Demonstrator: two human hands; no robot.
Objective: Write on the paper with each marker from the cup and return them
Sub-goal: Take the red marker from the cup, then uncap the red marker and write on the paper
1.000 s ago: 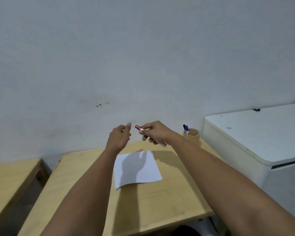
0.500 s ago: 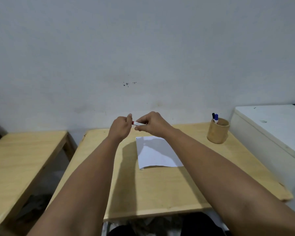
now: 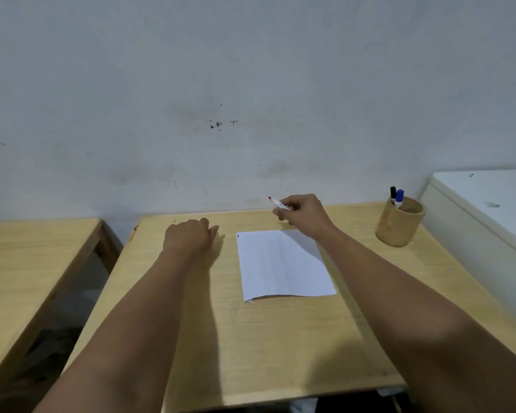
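Observation:
A white sheet of paper (image 3: 280, 263) lies on the wooden table (image 3: 280, 347), with a tiny dark mark at its top left corner. My right hand (image 3: 306, 217) hovers just beyond the paper's far edge, holding a white marker (image 3: 280, 203) whose bare red tip points up and left. My left hand (image 3: 189, 238) rests on the table left of the paper, fingers curled shut; the red cap is hidden inside them. A round wooden cup (image 3: 399, 231) stands at the far right, with a blue marker (image 3: 399, 198) and a black marker (image 3: 393, 192) in it.
A second wooden table (image 3: 27, 263) stands to the left across a narrow gap. A white appliance (image 3: 489, 210) butts against the table's right side, close to the cup. A pale wall rises right behind the table.
My left hand pulled the red cap off the marker and dropped left onto the table. My right hand moved right with the uncapped marker. The view tilted down.

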